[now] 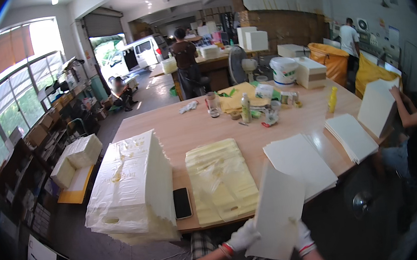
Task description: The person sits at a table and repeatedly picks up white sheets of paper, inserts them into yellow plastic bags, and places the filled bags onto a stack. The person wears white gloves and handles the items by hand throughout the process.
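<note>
My left hand (243, 235), in a white glove, closes on the left edge of a stiff white sheet (277, 214). My right hand (303, 235), gloved too, grips the sheet's lower right edge. The sheet stands tilted at the table's near edge and bears a small yellowish mark. Just beyond it lies a fanned stack of white sheets (301, 166). Left of it, yellowish plastic bags (222, 179) lie in a flat pile. A dark phone (182, 203) rests between them and a tall stack of whitish plastic bags (128, 184) with cut-out handles.
The wooden table (167, 121) holds a spray bottle (246, 108), a yellow bottle (333, 99), a white bucket (284, 71) and another sheet stack (351, 138). At right a co-worker's hand (396, 91) touches a white block of sheets (379, 107). A fan (237, 65) stands behind.
</note>
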Motion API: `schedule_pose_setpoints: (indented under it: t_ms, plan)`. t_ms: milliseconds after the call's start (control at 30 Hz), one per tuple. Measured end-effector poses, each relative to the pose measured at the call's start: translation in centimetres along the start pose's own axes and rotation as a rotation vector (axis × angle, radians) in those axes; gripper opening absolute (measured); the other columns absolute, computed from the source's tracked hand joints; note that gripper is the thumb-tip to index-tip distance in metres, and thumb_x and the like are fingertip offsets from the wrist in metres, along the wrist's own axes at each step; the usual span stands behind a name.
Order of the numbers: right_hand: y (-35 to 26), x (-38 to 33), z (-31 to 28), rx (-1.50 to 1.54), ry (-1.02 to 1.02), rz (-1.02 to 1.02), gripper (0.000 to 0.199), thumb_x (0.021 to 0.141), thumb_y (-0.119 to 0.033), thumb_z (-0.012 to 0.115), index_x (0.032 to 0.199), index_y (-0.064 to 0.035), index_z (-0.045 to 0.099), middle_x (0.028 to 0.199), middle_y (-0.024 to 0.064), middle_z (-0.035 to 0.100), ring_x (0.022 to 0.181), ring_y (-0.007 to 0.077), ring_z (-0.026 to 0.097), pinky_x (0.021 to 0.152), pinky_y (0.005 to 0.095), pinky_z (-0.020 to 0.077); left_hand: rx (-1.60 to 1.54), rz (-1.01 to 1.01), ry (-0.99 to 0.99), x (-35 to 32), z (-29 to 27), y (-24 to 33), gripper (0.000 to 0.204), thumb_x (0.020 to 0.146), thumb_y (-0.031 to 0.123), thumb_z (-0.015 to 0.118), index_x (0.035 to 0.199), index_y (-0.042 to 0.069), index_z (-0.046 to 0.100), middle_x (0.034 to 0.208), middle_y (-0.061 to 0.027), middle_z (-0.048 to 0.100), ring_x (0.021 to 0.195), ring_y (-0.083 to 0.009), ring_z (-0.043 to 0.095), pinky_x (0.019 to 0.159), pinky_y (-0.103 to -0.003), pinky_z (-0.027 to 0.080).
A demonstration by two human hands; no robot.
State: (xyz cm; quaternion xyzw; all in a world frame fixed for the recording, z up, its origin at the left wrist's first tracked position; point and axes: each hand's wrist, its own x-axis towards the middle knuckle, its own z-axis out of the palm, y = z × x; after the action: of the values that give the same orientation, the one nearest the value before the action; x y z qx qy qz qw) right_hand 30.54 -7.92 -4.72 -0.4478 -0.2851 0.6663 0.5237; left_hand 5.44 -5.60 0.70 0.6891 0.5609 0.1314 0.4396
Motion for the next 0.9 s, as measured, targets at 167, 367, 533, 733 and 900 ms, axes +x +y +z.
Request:
schedule_pose_setpoints:
  t_ms: [167, 367, 533, 733, 900]
  plan:
    - [4.7, 0.1, 7.9, -0.157, 0.041, -0.321, 0.042, 0.09, -0.026, 0.055, 0.121, 0.0017, 0.046, 0.11, 0.0103, 0.056, 0.098, 0.0168, 0.054, 0.085, 0.0311, 0.0446, 0.531, 0.304, 0.268, -3.6, 3.9, 3.5, 0.071, 0.066, 0.03, 0.066, 0.124, -0.002, 0.037, 0.132, -0.029, 0.03, 0.119, -0.0508, 0.031, 0.098, -0.052, 0.031]
    - [-1.8, -0.8, 8.4, -0.391, 0.065, -0.488, 0.029, 0.087, -0.015, 0.057, 0.11, 0.0033, 0.053, 0.096, 0.0097, 0.062, 0.082, 0.0159, 0.06, 0.071, 0.0289, 0.0499, 0.509, 0.448, 1.051, -3.2, -9.6, 5.6, 0.059, 0.062, 0.02, 0.07, 0.115, 0.003, 0.051, 0.128, -0.0346, 0.036, 0.115, -0.0508, 0.04, 0.1, -0.054, 0.032]
    - [-4.9, -3.0, 8.0, -0.684, 0.017, -0.859, 0.022, 0.081, -0.007, 0.06, 0.102, 0.0001, 0.057, 0.095, 0.0128, 0.063, 0.082, 0.022, 0.061, 0.073, 0.0312, 0.0493, -0.387, 0.111, 0.316, -0.1, -18.0, 1.9, 0.051, 0.08, 0.016, 0.064, 0.126, 0.003, 0.046, 0.107, -0.0134, 0.06, 0.093, -0.0181, 0.056, 0.084, -0.029, 0.044]
    - [-7.2, -3.2, 10.5, -1.422, -0.077, -0.791, 0.022, 0.072, -0.023, 0.063, 0.089, -0.0089, 0.063, 0.092, 0.0136, 0.064, 0.075, 0.0339, 0.061, 0.068, 0.0408, 0.0509, -0.366, 0.257, 0.397, 2.2, -15.7, 4.8, 0.04, 0.083, 0.007, 0.057, 0.123, 0.007, 0.05, 0.091, -0.0037, 0.062, 0.082, -0.0106, 0.055, 0.071, -0.026, 0.048]
    - [-2.4, 6.1, 7.3, -1.894, -0.269, -0.491, 0.039, 0.076, -0.034, 0.061, 0.105, -0.0091, 0.054, 0.096, 0.0132, 0.058, 0.08, 0.0342, 0.061, 0.065, 0.0453, 0.0487, 0.204, 0.503, 0.206, 0.7, -3.7, 7.5, 0.042, 0.079, 0.022, 0.059, 0.119, 0.015, 0.048, 0.094, -0.0107, 0.059, 0.083, -0.0314, 0.061, 0.066, -0.043, 0.048]
